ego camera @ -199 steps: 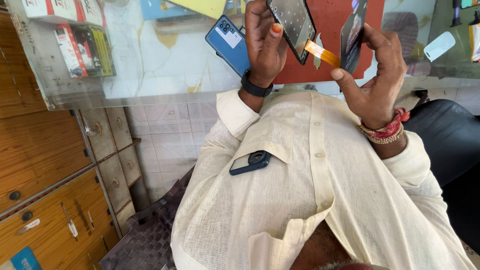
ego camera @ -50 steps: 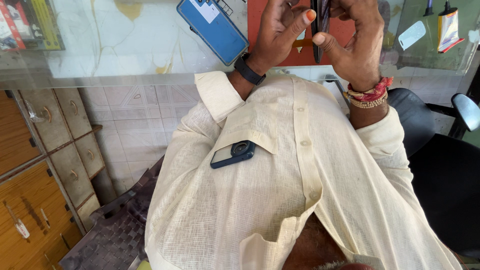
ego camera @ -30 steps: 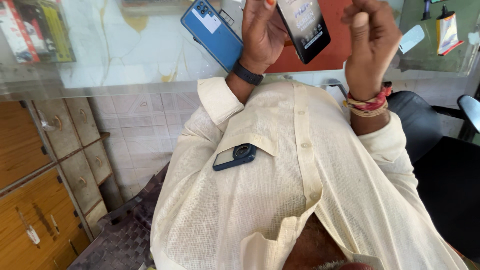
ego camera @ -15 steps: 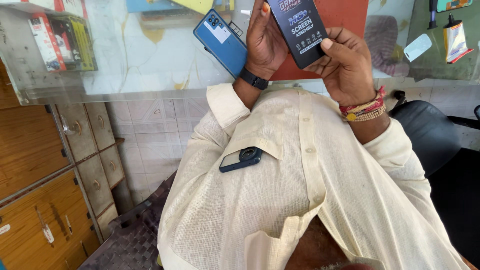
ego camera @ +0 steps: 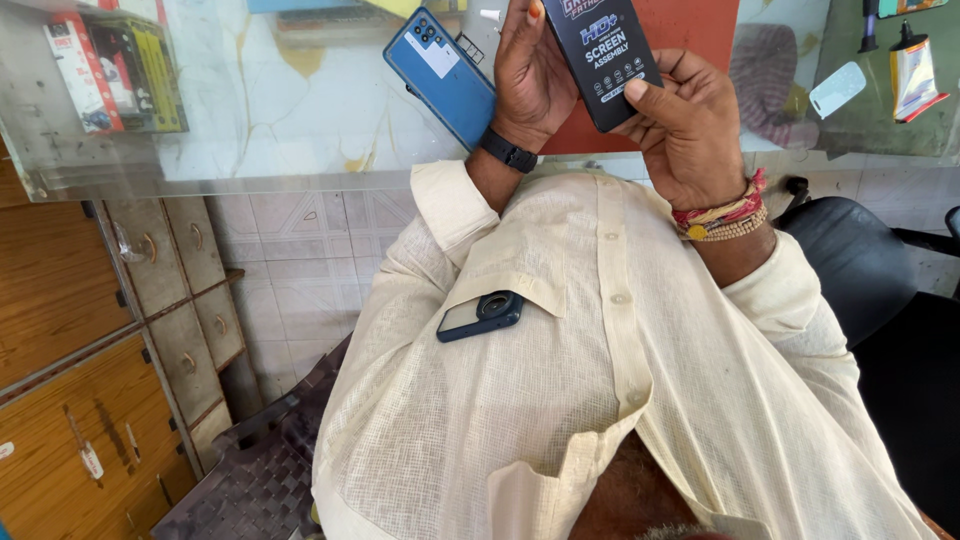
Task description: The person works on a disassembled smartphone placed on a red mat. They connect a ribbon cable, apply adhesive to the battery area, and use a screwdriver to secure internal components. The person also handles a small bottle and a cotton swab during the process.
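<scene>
Left hand (ego camera: 535,70) and right hand (ego camera: 690,125), both closed round the black screen-assembly panel (ego camera: 607,50), hold it above the glass counter's (ego camera: 250,130) near edge. I'd keep my fingers on its rims — never the face — with the blue phone (ego camera: 440,75) lying just beside.

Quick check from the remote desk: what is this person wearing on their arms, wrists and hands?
Both arms are in loose, cream woven sleeves with open, unbuttoned cuffs. The left hand is bare, with a black band at the wrist. The right hand is bare too, with red threads and a beaded bracelet around the wrist.
</scene>
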